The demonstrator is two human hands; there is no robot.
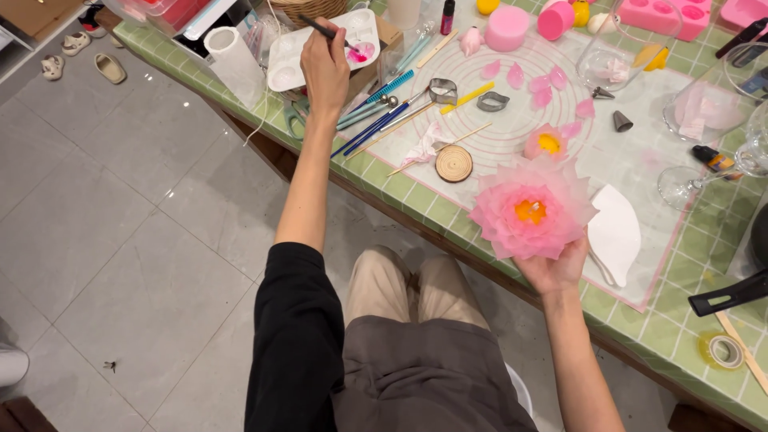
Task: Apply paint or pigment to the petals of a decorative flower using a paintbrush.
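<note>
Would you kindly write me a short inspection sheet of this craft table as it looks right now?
Surface: green tiled table with a translucent mat.
Job's things: large pink flower; thin brush tip at white palette.
Clutter: small flower, wooden disc, metal cutters, pink moulds, tape roll, glasses.
Grippers: left hand holds the brush; right hand holds the large flower.
Cables: nothing seen.
Surroundings: grey tiled floor, slippers.

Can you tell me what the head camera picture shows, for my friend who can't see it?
A person's right hand holds up a big pink flower, while the left hand dips a thin brush into pink paint on a white palette.
</note>
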